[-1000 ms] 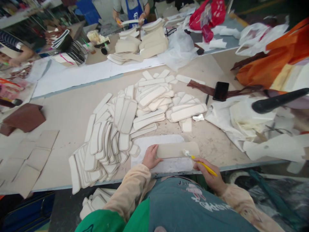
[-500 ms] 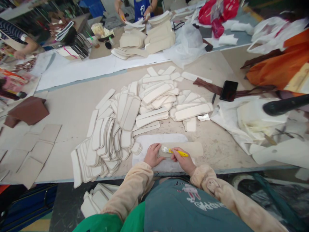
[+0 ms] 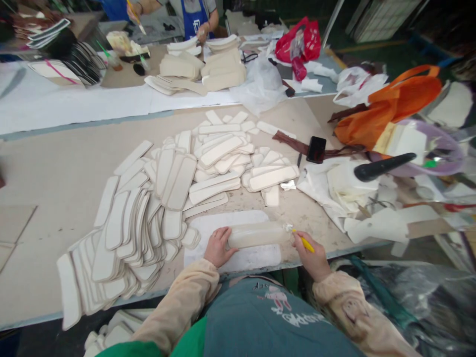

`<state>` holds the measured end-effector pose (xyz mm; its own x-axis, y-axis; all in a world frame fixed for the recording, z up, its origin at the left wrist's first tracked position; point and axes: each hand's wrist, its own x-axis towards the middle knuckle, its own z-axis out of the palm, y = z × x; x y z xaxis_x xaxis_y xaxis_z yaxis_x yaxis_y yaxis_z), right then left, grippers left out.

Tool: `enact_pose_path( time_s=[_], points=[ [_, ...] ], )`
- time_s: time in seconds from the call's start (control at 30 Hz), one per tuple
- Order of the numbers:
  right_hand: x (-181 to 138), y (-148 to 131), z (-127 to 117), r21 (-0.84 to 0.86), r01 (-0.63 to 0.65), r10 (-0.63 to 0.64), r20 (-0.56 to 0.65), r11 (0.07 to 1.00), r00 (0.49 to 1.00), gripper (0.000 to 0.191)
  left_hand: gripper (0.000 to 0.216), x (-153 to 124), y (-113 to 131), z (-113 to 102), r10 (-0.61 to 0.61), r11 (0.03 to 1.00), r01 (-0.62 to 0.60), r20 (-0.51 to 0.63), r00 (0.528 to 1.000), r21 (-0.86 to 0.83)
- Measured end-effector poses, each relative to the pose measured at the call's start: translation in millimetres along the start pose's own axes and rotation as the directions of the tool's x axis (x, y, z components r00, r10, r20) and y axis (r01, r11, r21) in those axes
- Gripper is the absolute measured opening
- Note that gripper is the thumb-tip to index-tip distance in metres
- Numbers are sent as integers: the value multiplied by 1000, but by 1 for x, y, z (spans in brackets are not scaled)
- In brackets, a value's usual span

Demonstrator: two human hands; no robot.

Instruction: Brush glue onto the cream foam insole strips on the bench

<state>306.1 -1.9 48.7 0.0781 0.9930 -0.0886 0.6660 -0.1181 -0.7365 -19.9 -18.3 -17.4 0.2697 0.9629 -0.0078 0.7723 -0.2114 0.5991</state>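
Note:
A long beige strip (image 3: 258,234) with rounded ends lies across a white sheet (image 3: 230,233) at the near table edge. My left hand (image 3: 218,246) presses down on the strip's left end, fingers bent over it. My right hand (image 3: 312,255) grips a yellow-handled brush (image 3: 302,240), whose white bristles touch the strip's right end. The strip's top looks glossy and wet.
A big heap of similar cream strips (image 3: 163,198) spreads left and behind the sheet. A black phone (image 3: 316,149), white scraps (image 3: 342,188), a black handle (image 3: 383,166) and an orange bag (image 3: 386,109) lie to the right. A person in a blue apron (image 3: 193,17) works at the far table.
My right hand slid the brush left along the strip to near my left hand, then back out to its right end. The view swung to the right.

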Motion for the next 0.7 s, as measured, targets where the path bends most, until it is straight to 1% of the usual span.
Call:
enact_pose_path(
  time_s=[0.03, 0.1, 0.17, 0.2, 0.23, 0.3, 0.37, 0.4, 0.43, 0.47, 0.53, 0.6, 0.63, 0.7],
  points=[
    [-3, -2, 0, -102, 89, -89, 1, 991, 996, 30, 68, 0, 0, 0, 6, 1000, -6, 0, 1000, 3],
    [-10, -9, 6, -308, 223, -214, 63, 925, 975, 27, 68, 0, -1, 0, 10, 1000, -10, 3, 1000, 11],
    [-16, -20, 20, -463, 306, -248, 183, 832, 951, 24, 68, 1, -2, 0, 7, 1000, -7, 4, 1000, 19],
    [-19, -27, 28, -503, 342, -248, 245, 794, 937, 23, 68, 1, -3, 0, 6, 1000, -7, 6, 1000, 21],
    [-21, -35, 36, -513, 380, -251, 304, 769, 919, 23, 68, 1, -3, 0, 8, 1000, -8, 8, 1000, 21],
    [-24, -51, 52, -460, 461, -283, 405, 759, 870, 23, 69, 0, -4, 0, 17, 1000, -17, 9, 1000, 19],
    [-25, -68, 66, -343, 520, -335, 474, 782, 815, 23, 70, 0, -6, 1, 34, 999, -34, 3, 999, 12],
    [-24, -77, 73, -270, 530, -358, 494, 804, 793, 24, 70, 0, -7, 1, 43, 999, -43, -1, 999, 9],
    [-24, -85, 79, -188, 522, -376, 502, 832, 779, 26, 69, 0, -7, 1, 49, 999, -49, -5, 999, 6],
    [-23, -92, 84, -99, 494, -387, 497, 864, 777, 27, 68, 0, -8, 1, 51, 999, -51, -8, 999, 4],
    [-22, -101, 94, 82, 374, -367, 471, 924, 802, 28, 64, 1, -8, 1, 43, 999, -43, -6, 999, 4],
    [-20, -100, 99, 228, 186, -273, 451, 956, 850, 28, 64, 2, -8, 0, 33, 999, -33, 2, 999, 4],
    [-19, -96, 99, 277, 79, -200, 442, 958, 874, 28, 65, 2, -7, -1, 29, 1000, -29, 5, 1000, 2],
    [-17, -81, 91, 322, -102, -44, 417, 941, 908, 29, 69, 2, -5, -3, 26, 1000, -26, 11, 1000, -4]
  ],
)
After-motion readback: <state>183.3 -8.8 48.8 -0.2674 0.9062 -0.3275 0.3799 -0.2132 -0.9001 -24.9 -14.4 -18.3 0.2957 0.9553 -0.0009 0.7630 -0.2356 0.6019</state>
